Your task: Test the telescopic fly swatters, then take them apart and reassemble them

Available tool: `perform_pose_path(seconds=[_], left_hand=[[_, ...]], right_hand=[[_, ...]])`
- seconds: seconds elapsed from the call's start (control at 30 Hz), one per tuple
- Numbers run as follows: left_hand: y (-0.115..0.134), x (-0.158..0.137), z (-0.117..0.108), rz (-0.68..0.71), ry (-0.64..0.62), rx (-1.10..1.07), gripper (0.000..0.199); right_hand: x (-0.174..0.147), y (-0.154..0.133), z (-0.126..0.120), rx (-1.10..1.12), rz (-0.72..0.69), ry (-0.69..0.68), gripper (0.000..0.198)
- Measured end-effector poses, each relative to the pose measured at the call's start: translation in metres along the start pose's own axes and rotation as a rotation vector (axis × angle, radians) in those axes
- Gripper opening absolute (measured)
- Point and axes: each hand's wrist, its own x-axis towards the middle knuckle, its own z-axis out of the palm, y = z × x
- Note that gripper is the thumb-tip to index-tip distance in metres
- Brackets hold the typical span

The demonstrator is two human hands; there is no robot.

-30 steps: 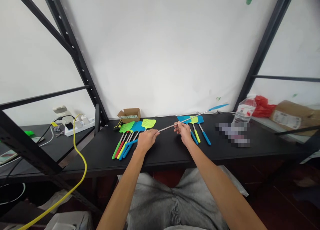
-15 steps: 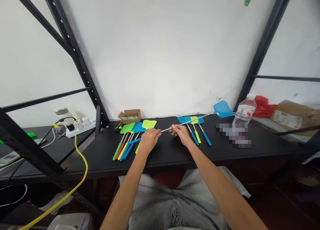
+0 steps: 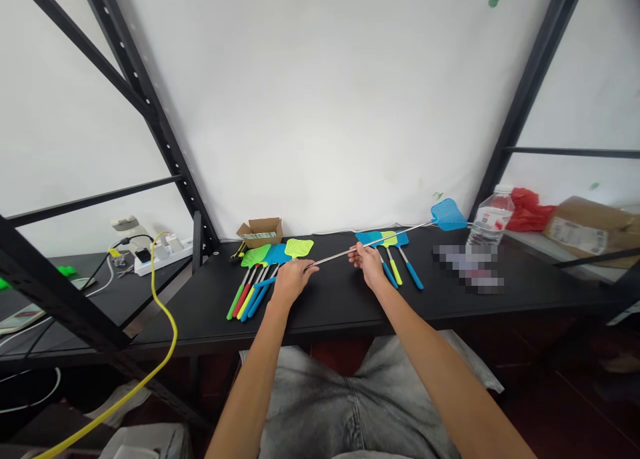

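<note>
The left hand [image 3: 291, 279] grips the blue swatter [image 3: 449, 214] by its handle, and the right hand's [image 3: 369, 264] fingers pinch the shaft, farther out than half a second ago. The head, edge-on a second ago, shows its mesh near the bottle [image 3: 493, 219]; the left hand hides the yellow swatter's [image 3: 299, 248] handle.

Black table [image 3: 340, 306]: row of fly swatters [image 3: 259, 298] left of and partly behind left hand [image 3: 291, 279]; open cardboard box [image 3: 260, 232] beyond them. Three more swatters [image 3: 397, 272] just right of right hand [image 3: 367, 262]; clear bottle [image 3: 493, 220] farther right, by pixelated item [image 3: 467, 266].
</note>
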Motion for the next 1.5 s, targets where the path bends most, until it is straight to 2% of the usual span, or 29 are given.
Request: perform_pose_path(seconds=[0.23,0.57,0.73,0.9,0.97,1.07,1.17,1.23,1.3,1.5], left_hand=[[-0.007,-0.001,-0.011,-0.028,0.038,0.078,0.03],[-0.015,-0.002,-0.015,-0.271,0.306,0.172,0.02],[-0.011,-0.003,-0.016,-0.289,0.362,0.141,0.018],[-0.011,-0.006,-0.019,-0.384,0.503,0.135,0.022],[-0.008,-0.006,-0.019,-0.372,0.525,0.143,0.025],[0.005,-0.003,-0.016,-0.232,0.46,0.123,0.027],[0.022,0.001,-0.008,0.019,0.219,0.004,0.026],[0.03,0.002,-0.003,0.091,0.051,-0.088,0.026],[0.034,0.002,0.001,0.05,-0.006,-0.194,0.03],[0.027,0.002,0.003,-0.188,0.027,-0.725,0.043]], right_hand=[[0.003,0.0,-0.005,0.067,-0.03,0.118,0.047],[0.002,-0.005,-0.002,0.04,-0.044,0.118,0.049],[0.001,-0.006,0.0,0.068,-0.034,0.117,0.048],[0.001,-0.006,-0.001,0.144,-0.032,0.162,0.046],[0.001,-0.006,-0.001,0.175,-0.03,0.168,0.044],[0.001,-0.005,-0.001,0.139,-0.022,0.101,0.042],[-0.001,-0.005,0.002,0.096,-0.007,-0.019,0.041],[-0.003,-0.007,0.003,0.098,0.018,-0.105,0.039],[-0.006,-0.008,0.005,0.11,0.043,-0.181,0.038],[-0.015,-0.014,0.009,0.111,0.09,-0.351,0.034]])
